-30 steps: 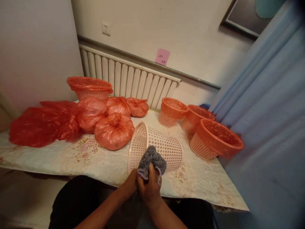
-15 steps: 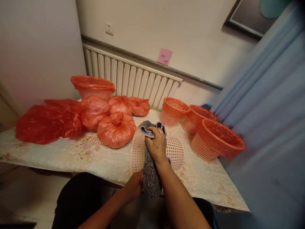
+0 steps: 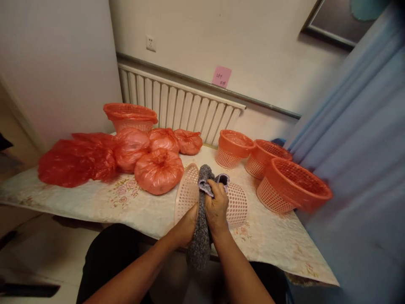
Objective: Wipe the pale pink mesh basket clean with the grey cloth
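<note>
Floral-cloth table [image 3: 95,202] by radiator [image 3: 177,103] | L hand [image 3: 186,221] + R hand [image 3: 217,207] together, clamped on grey cloth [image 3: 201,240] | over pink basket [image 3: 236,202] on its side

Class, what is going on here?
A person holds a grey cloth in both hands: the right hand grips its upper end, the left hand clasps it lower down. The cloth is in front of a pale basket tipped on its side on the table. Tied red bags sit to the left, orange baskets to the right.
</note>
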`<state>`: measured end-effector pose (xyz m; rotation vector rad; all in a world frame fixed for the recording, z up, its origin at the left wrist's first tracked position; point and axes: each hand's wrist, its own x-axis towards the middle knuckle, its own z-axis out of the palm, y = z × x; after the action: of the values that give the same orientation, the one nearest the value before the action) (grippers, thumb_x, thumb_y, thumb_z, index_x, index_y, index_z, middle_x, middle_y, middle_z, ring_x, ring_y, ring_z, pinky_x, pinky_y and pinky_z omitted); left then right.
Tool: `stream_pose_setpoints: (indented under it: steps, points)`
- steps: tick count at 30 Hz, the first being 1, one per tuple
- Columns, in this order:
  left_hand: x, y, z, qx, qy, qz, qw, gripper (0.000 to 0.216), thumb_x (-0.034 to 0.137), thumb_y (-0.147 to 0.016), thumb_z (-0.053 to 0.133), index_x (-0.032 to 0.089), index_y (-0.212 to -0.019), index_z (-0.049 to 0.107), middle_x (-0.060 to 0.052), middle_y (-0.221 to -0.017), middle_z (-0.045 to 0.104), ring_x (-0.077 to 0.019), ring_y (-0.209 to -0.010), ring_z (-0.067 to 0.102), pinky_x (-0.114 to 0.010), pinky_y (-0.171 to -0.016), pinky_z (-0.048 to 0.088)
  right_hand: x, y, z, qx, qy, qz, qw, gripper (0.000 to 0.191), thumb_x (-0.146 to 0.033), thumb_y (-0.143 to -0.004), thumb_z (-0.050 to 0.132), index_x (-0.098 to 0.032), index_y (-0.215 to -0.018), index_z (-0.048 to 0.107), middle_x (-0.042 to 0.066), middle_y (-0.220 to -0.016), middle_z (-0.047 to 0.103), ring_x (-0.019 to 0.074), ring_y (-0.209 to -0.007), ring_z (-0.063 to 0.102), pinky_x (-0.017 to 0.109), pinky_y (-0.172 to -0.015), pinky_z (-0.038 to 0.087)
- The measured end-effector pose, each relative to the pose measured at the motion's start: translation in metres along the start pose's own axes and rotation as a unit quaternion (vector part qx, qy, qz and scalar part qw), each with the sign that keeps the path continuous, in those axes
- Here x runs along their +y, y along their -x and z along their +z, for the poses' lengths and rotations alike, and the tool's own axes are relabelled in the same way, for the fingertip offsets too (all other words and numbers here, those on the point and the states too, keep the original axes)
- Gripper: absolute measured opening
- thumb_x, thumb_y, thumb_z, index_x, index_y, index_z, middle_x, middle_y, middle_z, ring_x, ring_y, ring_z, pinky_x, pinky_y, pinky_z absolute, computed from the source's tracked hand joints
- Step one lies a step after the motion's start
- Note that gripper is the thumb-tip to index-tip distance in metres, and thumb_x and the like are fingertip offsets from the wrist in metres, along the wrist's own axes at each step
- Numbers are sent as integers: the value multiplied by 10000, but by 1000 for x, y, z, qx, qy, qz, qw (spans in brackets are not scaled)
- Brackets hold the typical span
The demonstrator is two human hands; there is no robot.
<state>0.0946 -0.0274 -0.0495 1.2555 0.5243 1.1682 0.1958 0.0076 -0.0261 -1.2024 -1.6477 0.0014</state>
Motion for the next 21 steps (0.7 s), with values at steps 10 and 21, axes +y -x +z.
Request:
stream_pose_setpoints:
  steps: [10, 21]
  points:
    - [-3, 5, -4, 3, -26, -91, 996, 600, 46, -683, 492, 168, -1271, 502, -57, -1143, 684, -222, -1061, 615, -403, -993, 437, 101, -16, -38, -61, 180, 85, 978, 393, -119, -782, 431, -165, -1093, 667, 78, -916, 580, 187, -809, 516, 286, -763, 416]
    - [-15, 6, -37, -18, -157, -52, 986, 588, 58, -659, 492, 126, -1240, 554, -56, -1179, 672, -235, -1113, 584, -407, -1037, 403, 107, 37, -55, 96, 207, 120, 966, 398, -228, -806, 390, -145, -1109, 634, 100, -913, 542, 249, -856, 509, 350, -752, 406]
